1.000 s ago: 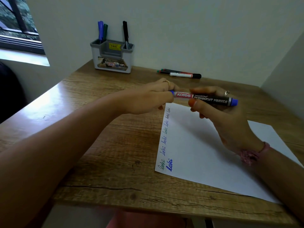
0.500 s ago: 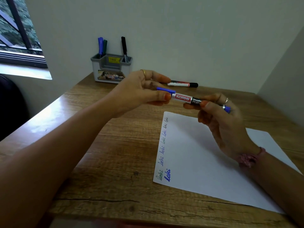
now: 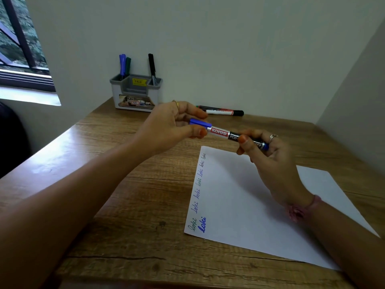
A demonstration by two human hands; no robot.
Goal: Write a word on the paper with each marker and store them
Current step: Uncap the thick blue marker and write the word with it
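Here the blue marker [image 3: 224, 133] lies roughly level, cap end pointing left.

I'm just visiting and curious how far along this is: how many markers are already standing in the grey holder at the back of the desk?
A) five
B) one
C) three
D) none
C: the grey holder has a blue marker and a green marker in its left slot and a black marker in its right slot.
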